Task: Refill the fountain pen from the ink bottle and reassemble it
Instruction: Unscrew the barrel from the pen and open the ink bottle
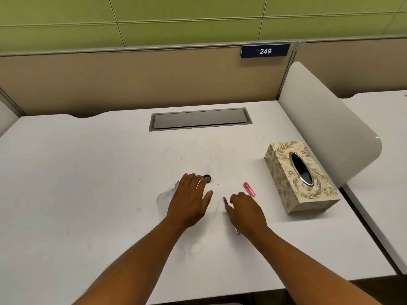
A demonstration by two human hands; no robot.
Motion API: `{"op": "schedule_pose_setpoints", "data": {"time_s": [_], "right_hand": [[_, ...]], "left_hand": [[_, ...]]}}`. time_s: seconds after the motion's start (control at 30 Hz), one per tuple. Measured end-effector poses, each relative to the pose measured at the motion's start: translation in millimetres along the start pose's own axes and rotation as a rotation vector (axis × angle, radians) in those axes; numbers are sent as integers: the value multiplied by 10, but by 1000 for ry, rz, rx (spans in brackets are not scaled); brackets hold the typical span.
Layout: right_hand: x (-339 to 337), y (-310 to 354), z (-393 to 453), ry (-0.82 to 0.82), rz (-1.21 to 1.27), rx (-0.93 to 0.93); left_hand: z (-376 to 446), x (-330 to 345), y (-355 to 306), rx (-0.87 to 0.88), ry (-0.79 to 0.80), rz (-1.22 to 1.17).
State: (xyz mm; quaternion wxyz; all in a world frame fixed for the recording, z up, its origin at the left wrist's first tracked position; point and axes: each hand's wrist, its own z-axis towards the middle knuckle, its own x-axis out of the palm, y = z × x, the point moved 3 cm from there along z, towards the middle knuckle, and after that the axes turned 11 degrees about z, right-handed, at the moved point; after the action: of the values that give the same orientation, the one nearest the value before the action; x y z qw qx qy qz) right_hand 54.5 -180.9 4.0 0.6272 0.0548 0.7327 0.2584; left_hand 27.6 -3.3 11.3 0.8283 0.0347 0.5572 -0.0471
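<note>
My left hand [190, 199] reaches forward over the white desk with fingers extended, its fingertips at a small dark ink bottle [207, 178]; most of the bottle is hidden behind the fingers. My right hand [244, 211] holds the front section of the fountain pen, its nib end [225, 200] poking out past the fingers and a thin metal end [237, 231] showing below the palm. A pink pen piece [249, 189] lies on the desk just right of my right hand.
A patterned tissue box [299, 175] stands to the right. A grey cable hatch [200, 118] is set in the desk at the back. A white side divider [326, 119] rises on the right, a tan partition behind.
</note>
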Motion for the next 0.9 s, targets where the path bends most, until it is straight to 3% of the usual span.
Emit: {"op": "schedule_pose_setpoints", "data": {"time_s": [0.17, 0.23, 0.33, 0.5, 0.63, 0.77, 0.9], "right_hand": [[74, -88, -97, 69, 22, 83], [108, -102, -108, 75, 37, 106], [125, -132, -97, 62, 97, 162], [108, -123, -70, -18, 306, 218], [83, 14, -47, -67, 383, 175], [8, 214, -7, -128, 437, 88], [-101, 422, 33, -169, 470, -6]], "left_hand": [[-98, -4, 13, 46, -29, -49], [-173, 12, -15, 11, 48, -154], [-297, 42, -9, -128, 150, -306], [-403, -31, 62, -327, 184, -485], [-361, 9, 77, -371, 181, -574], [-241, -38, 0, -630, 264, -884], [-123, -131, -48, -778, 262, -1155]]}}
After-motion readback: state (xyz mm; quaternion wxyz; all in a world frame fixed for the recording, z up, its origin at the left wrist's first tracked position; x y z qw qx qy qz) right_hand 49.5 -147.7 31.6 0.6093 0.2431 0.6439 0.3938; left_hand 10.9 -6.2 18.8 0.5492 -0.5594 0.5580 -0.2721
